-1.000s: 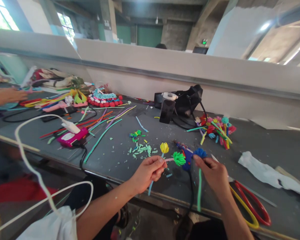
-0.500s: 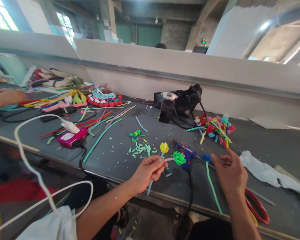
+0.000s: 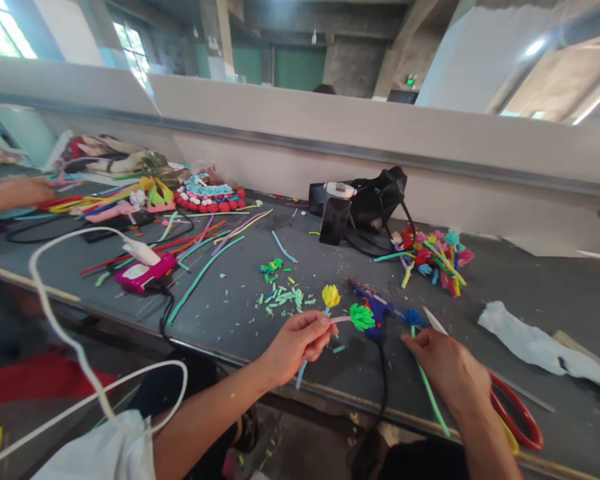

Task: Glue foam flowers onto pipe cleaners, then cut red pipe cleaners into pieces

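Note:
My left hand [image 3: 303, 343] pinches two pipe-cleaner flowers by their stems: a green flower [image 3: 362, 318] on a pink stem and a yellow flower [image 3: 331, 295] on a light blue stem. At the right, my right hand [image 3: 450, 367] closes thumb and fingers on the green stem of a blue pipe-cleaner flower [image 3: 413, 318], just below its head. Between the hands lies a blue glue gun [image 3: 376, 312] with a black cord. Scissors with red handles [image 3: 523, 417] lie partly hidden beneath my right hand, a blade showing beyond it.
Green clippings [image 3: 285, 299] are scattered in front of my left hand. Finished flowers [image 3: 437, 257] lie heaped at the back right, near a black bag [image 3: 380, 200] and a phone [image 3: 335, 220]. A pink power block [image 3: 145, 272] with a white cable sits left. Another person's hand [image 3: 27, 191] is far left.
My right hand has lowered and drawn in from above the scissors to the blue flower's stem, its fingers now closed there. The left hand keeps its two flowers almost still.

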Demonstrator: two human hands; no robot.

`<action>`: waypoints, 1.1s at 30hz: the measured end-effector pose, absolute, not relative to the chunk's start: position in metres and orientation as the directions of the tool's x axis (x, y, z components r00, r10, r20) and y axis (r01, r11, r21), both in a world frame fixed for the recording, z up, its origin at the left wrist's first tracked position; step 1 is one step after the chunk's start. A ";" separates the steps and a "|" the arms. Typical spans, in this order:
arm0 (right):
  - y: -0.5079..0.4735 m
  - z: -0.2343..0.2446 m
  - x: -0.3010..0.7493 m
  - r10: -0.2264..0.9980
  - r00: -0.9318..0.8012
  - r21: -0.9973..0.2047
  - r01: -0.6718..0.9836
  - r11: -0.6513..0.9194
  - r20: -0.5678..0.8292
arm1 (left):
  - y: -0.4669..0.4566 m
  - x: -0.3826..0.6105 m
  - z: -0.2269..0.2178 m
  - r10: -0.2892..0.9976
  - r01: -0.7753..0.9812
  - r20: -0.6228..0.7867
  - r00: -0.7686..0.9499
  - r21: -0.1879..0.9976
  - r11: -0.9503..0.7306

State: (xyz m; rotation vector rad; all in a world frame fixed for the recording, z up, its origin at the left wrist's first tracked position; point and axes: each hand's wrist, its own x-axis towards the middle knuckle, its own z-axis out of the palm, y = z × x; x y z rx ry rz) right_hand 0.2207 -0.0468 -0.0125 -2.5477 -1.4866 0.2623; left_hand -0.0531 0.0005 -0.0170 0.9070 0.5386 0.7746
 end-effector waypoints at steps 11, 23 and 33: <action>-0.051 -0.004 0.209 0.810 0.445 -0.510 0.833 -0.216 0.383 | 0.000 -0.054 -0.016 0.786 -0.347 -0.098 0.611 0.859 0.377; -0.037 -0.026 0.234 0.834 0.536 -0.449 0.783 -0.431 0.132 | 0.000 -0.054 -0.017 0.780 -0.324 -0.088 0.620 0.877 0.356; -0.036 -0.018 0.214 0.836 0.547 -0.390 0.781 -0.487 0.052 | -0.001 -0.052 -0.018 0.805 -0.328 -0.071 0.589 0.890 0.318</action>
